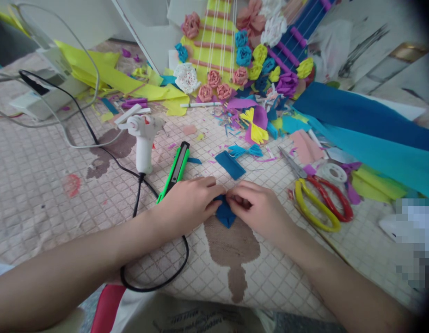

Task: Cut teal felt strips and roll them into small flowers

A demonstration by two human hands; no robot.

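A small folded piece of dark blue crepe paper (225, 216) lies over a brown patch of the tablecloth, its lower end coming to a point. My left hand (197, 196) pinches its upper left side. My right hand (254, 203) pinches the upper right side, fingertips almost meeting the left ones. The paper's top part is hidden behind the fingers. Just beyond the hands lies a flat dark blue paper strip (230, 165). A light blue twisted paper bow (246, 151) rests behind that strip. Close to my left hand is a green utility knife (176, 169).
A white glue gun (142, 143) stands at left, its black cord (155, 287) looping under my left forearm. Scissors (318, 199) with red and yellow handles lie right, near a tape roll (334, 173). Behind stand paper-flowered guitar shapes (214, 41), paper scraps and blue crepe sheets (367, 125).
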